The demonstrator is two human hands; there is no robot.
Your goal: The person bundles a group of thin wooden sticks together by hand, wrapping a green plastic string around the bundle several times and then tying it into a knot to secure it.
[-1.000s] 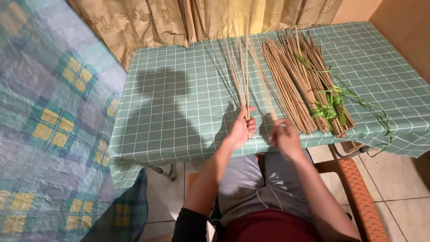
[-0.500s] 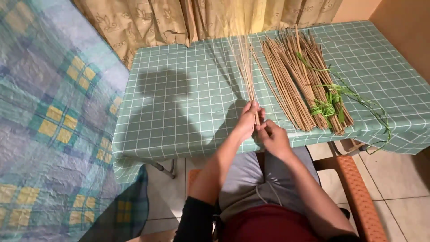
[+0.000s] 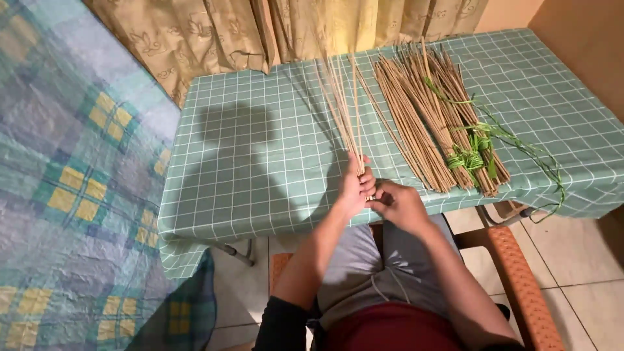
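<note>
Left hand [image 3: 354,188] wrapped around the near ends of a thin sheaf of pale sticks [image 3: 341,107], fingers curled shut over them at the front edge of the table [image 3: 260,175]. Right hand [image 3: 400,205] pressed up against the left, fingers bent inward toward the same stick ends; whether actually pinching them, hard to say, since the fingertips sit hidden behind the knuckles. Held sticks fanning away from the grip across the green checked tablecloth toward the curtain [image 3: 214,32], spreading slightly at the far tips. Just right of them, a much thicker bundle of sticks [image 3: 429,117] lying flat on the cloth, bound near its close end with green ties [image 3: 468,159], loose green strands [image 3: 533,153] trailing off toward the table's right edge. Both forearms reaching up from a lap in grey shorts [image 3: 370,266], dark sleeve showing at the left elbow. Orange chair arm [image 3: 513,273] at the right, over pale floor tiles. Blue and yellow plaid bedcover [image 3: 71,195] filling the left side. Shadow of head and shoulders cast on the tablecloth left of the held sheaf.
</note>
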